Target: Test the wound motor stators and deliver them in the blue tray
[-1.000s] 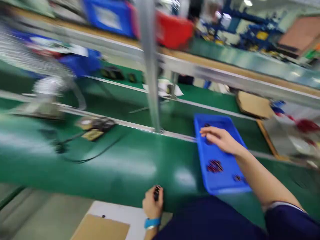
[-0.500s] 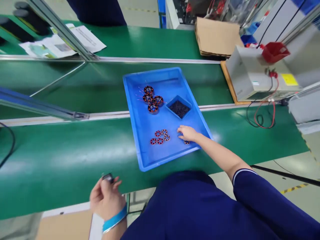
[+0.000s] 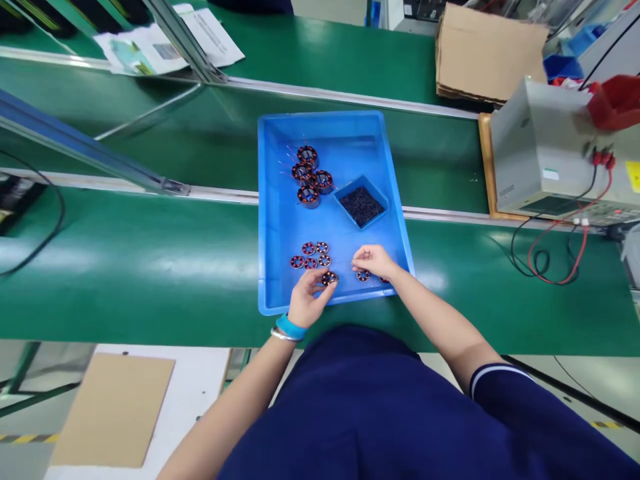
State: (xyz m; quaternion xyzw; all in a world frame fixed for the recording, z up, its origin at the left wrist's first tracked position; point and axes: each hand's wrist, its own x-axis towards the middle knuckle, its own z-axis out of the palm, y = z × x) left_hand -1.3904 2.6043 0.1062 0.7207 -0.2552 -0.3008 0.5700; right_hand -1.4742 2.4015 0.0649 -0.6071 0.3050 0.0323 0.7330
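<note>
A blue tray (image 3: 270, 220) lies on the green bench. My left hand (image 3: 307, 300), with a blue wristband, pinches a small round stator (image 3: 329, 278) over the tray's near edge. My right hand (image 3: 373, 261) is curled beside it, fingertips pinched on something too small to make out, with a loose stator (image 3: 363, 275) under it. Several flat red-and-black stators (image 3: 310, 255) sit in a cluster just beyond my hands. Taller wound stators with red wires (image 3: 310, 177) stand further back. A small blue bin of dark parts (image 3: 361, 203) sits at the tray's right.
A grey power unit (image 3: 545, 157) with red and black leads stands at the right, a red bin (image 3: 617, 100) on it. Cardboard (image 3: 487, 53) lies behind, papers (image 3: 165, 43) at far left. Metal rails (image 3: 125, 177) cross the bench. A cardboard sheet (image 3: 113, 407) lies low left.
The view has swung from the left of the bench to the tray. My left hand has come up from the bench's front edge into the tray with a stator; my right hand has drawn closer to it.
</note>
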